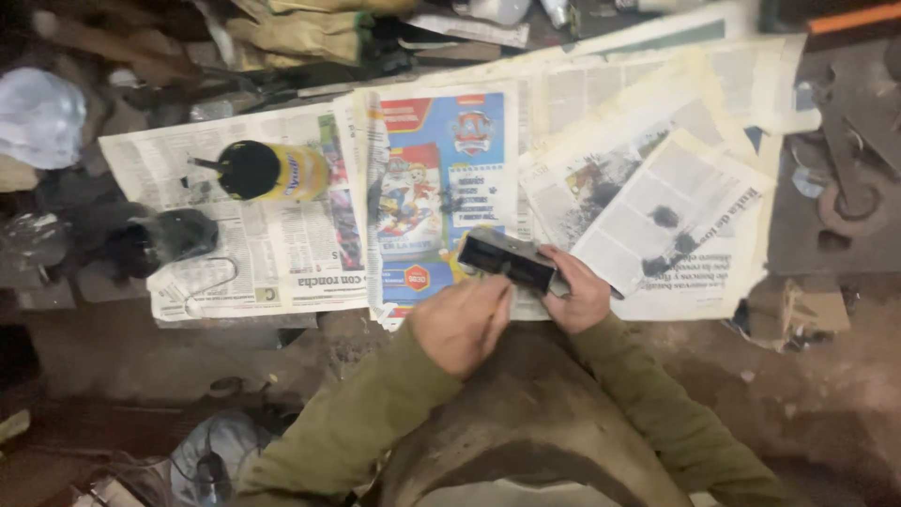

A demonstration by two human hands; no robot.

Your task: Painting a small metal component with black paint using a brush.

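At the lower centre of the frame, the right hand [579, 293] pinches a small black rectangular piece [508, 261] by its right end, holding it over the newspapers [282, 244] on the bench. The left hand [460, 324], its grip curled around a thin brush handle [497, 302], touches the piece. A paint-blackened yellow can [272, 171] lies at the upper left.

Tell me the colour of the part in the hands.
Black, seen in the head view: the part is a dark rectangular piece.

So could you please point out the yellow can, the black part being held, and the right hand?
yellow can [282, 172], head view, on its side wall
black part [507, 262], head view, on its dark face
right hand [579, 298], head view, on its back
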